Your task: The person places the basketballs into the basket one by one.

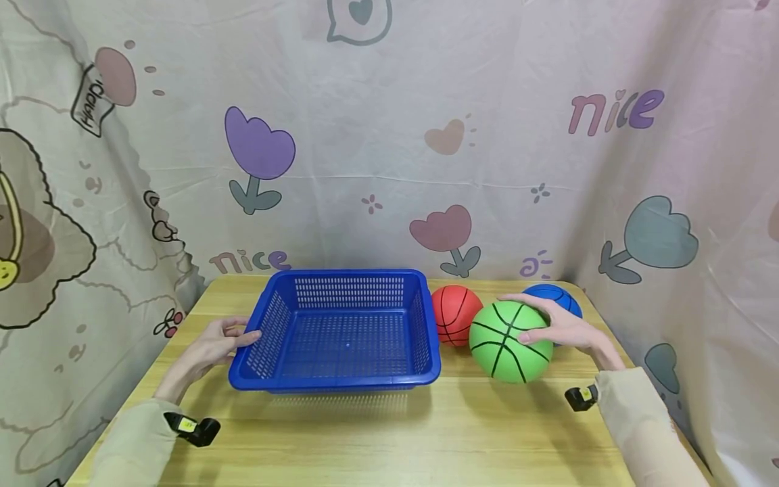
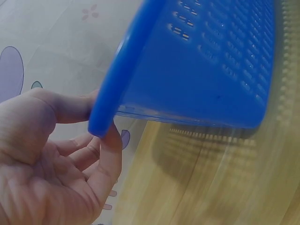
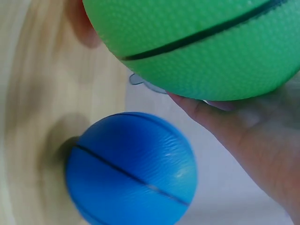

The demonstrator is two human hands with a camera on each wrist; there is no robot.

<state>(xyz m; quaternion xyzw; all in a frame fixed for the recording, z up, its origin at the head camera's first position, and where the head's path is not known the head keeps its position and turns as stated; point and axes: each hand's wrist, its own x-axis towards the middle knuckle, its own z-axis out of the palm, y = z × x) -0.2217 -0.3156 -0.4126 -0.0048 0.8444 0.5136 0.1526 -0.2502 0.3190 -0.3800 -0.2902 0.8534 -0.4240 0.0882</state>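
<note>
My left hand [image 1: 209,348] pinches the left rim of a blue plastic basket [image 1: 347,385], thumb over the edge and fingers beneath, as the left wrist view shows. No objects lie inside the basket. With my right hand [image 1: 566,326] I grip a green ball [image 1: 508,355] with black lines, thumb on its near side and fingers over the top. Just left of it a smaller red ball [image 1: 453,314] sits beside the basket's right side. Behind my right hand is a blue ball [image 3: 133,168], partly hidden in the head view.
The wooden table [image 1: 341,446] carries the basket and balls. A patterned cloth [image 1: 365,135] hangs behind the table and along both sides. Small black cameras [image 1: 201,431] are strapped at both wrists.
</note>
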